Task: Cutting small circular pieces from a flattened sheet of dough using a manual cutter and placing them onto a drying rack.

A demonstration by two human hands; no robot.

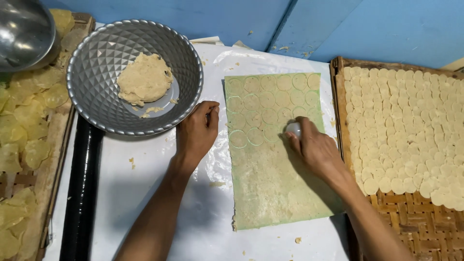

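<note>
A thin rolled-out sheet of pale dough (pixel 270 183) lies on white plastic sheeting (pixel 145 193), with rows of round cut marks across its upper part. My right hand (pixel 316 150) presses a small white round cutter (pixel 293 128) into the sheet near its right edge. Just left of the sheet, my left hand (pixel 195 133) rests on the plastic with its fingers curled and nothing visible in them.
A faceted silver bowl (pixel 96 101) with a lump of dough (pixel 144 79) sits at upper left. A black rolling pin (pixel 82 188) lies along the left. A woven bamboo tray (pixel 415 227) on the right carries several rows of cut discs (pixel 406 130). Yellowish discs (pixel 24 135) cover another tray at far left.
</note>
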